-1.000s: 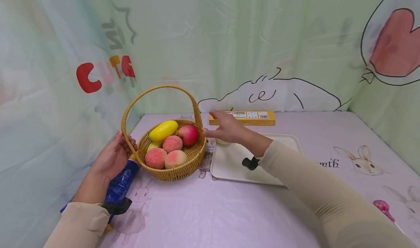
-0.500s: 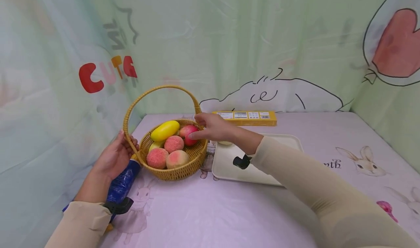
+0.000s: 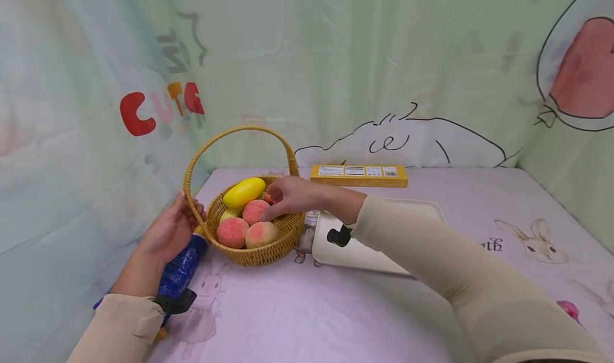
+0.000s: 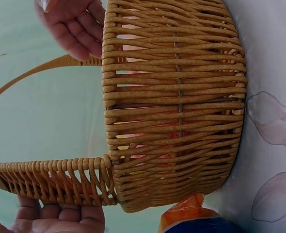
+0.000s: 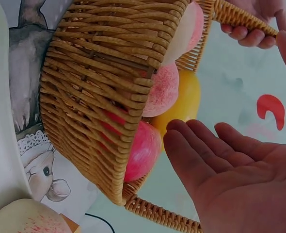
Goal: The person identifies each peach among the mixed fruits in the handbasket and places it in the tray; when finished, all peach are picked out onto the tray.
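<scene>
My left hand (image 3: pixel 172 227) grips the side of the handle of a wicker basket (image 3: pixel 261 256), fingers wrapped around it. Inside lie a long yellow fruit (image 3: pixel 244 192), a pink peach (image 3: pixel 256 212), a second pink peach (image 3: pixel 232 232) and a paler peach (image 3: pixel 261 235). Over the basket's right side reaches my right hand (image 3: pixel 295 195), its fingers loosely extended and thumb apart, holding nothing. It mostly covers a red apple (image 5: pixel 142 151) in the head view; in the right wrist view its fingertips are close beside that apple and the yellow fruit.
A white tray (image 3: pixel 379 256) lies right of the basket, with a pale peach (image 5: pixel 29 218) on it. A yellow box (image 3: pixel 360 182) stands behind. Under my left forearm is a blue packet (image 3: pixel 179 269). A pink lollipop-like thing (image 3: pixel 569 309) lies far right.
My right hand has moved left from beside the basket to above the fruit, covering most of the red apple. My left hand keeps its hold on the handle.
</scene>
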Demonstrator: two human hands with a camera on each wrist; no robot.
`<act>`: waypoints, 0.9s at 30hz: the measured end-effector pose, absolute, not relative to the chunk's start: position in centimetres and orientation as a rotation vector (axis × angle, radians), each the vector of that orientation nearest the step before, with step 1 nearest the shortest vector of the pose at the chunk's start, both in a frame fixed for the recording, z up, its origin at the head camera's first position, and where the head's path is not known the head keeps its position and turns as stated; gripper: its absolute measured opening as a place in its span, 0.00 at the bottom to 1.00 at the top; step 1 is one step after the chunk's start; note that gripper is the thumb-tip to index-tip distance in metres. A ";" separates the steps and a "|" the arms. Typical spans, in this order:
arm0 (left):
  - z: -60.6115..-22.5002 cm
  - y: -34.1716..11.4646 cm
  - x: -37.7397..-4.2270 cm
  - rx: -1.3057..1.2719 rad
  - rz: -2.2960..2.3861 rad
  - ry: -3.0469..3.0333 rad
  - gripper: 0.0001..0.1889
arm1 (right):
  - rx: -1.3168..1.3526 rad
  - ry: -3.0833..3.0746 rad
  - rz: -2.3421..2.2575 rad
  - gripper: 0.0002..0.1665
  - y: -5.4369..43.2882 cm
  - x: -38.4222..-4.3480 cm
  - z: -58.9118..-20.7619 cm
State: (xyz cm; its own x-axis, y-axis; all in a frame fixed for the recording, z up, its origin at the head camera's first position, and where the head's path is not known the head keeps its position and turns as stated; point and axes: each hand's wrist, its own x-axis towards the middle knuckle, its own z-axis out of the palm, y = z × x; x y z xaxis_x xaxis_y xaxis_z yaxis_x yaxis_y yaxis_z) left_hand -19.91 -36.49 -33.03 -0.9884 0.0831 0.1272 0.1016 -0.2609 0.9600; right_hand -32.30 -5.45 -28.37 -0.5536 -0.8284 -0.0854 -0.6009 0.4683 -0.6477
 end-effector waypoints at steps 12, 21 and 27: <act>-33.1 -36.6 -20.0 -0.262 -2.471 -1.914 0.18 | -1.272 2.339 -0.515 0.42 -7.8 -32.2 -29.1; -33.0 -36.9 -20.1 -0.277 -2.474 -1.915 0.18 | -1.281 2.345 -0.397 0.25 -9.7 -31.5 -30.5; -33.1 -36.8 -20.1 -0.275 -2.482 -1.915 0.18 | -1.227 2.361 -0.341 0.22 -10.6 -30.9 -31.2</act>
